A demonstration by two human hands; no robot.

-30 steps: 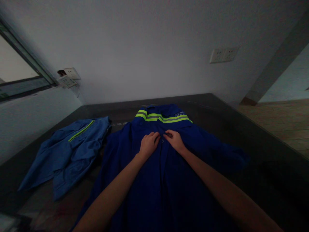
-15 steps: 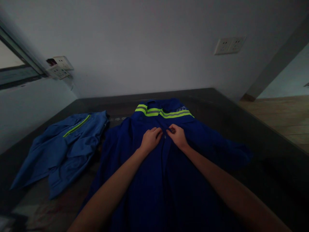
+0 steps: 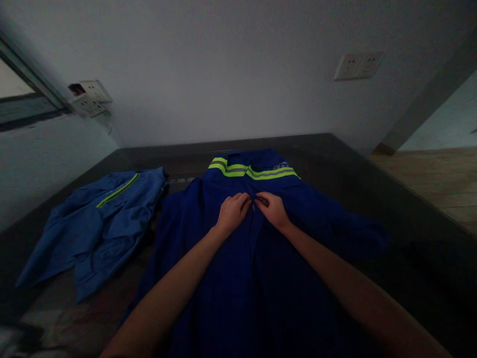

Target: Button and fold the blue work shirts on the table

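Pinching the front edges of the dark blue jacket (image 3: 261, 278), the left hand (image 3: 231, 215) and right hand (image 3: 274, 211) meet fingertip to fingertip just below its yellow stripes (image 3: 238, 172). The jacket lies flat on the table (image 3: 372, 194). Nearer, the front looks closed, while the collar end seems undone. A lighter jacket (image 3: 97, 219) lies to the left.

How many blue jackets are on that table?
2. The dark blue jacket lies centred under the left hand and right hand; the lighter blue jacket lies to its left. None seems hidden.
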